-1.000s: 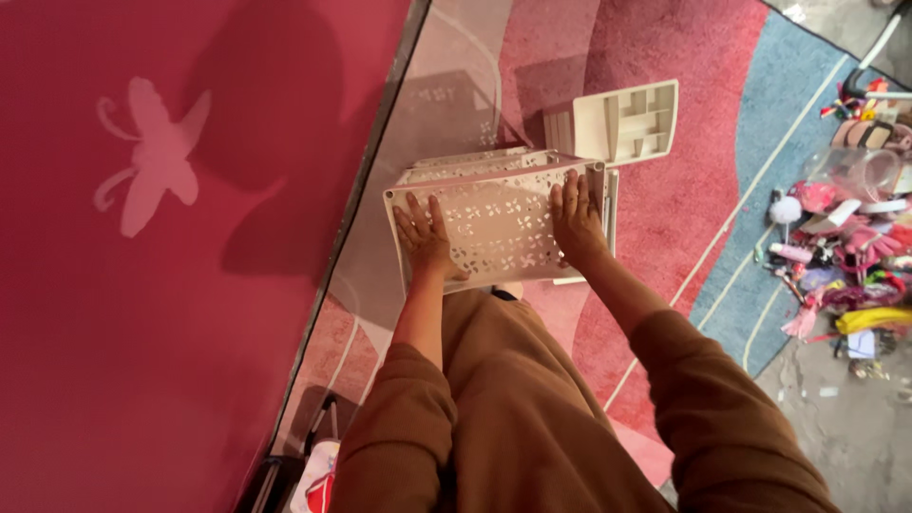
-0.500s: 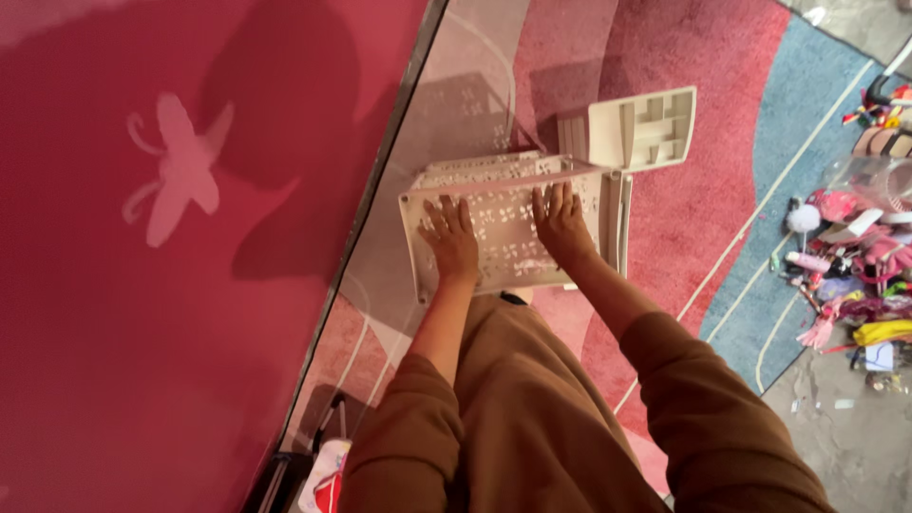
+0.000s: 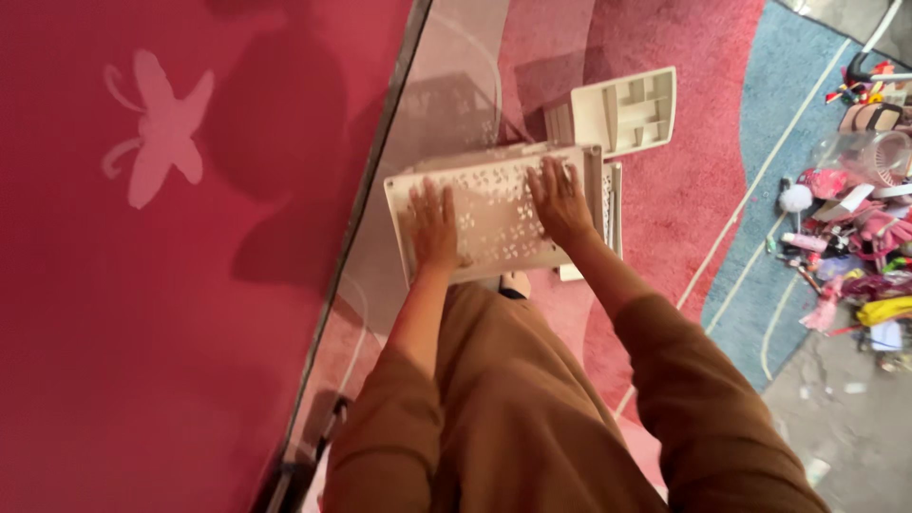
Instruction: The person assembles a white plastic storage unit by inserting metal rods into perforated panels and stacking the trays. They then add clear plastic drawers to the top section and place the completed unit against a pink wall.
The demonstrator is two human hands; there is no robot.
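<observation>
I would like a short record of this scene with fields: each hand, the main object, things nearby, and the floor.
left hand: left hand lies flat, fingers spread, on the white perforated panel
right hand: right hand lies flat on the same panel, nearer its right edge
main object: panel is pale, with a flower-shaped hole pattern
behind it: white compartment tray on the carpet
right side: heap of small colourful items
floor: pink carpet
left side: red fabric with a pale butterfly
</observation>
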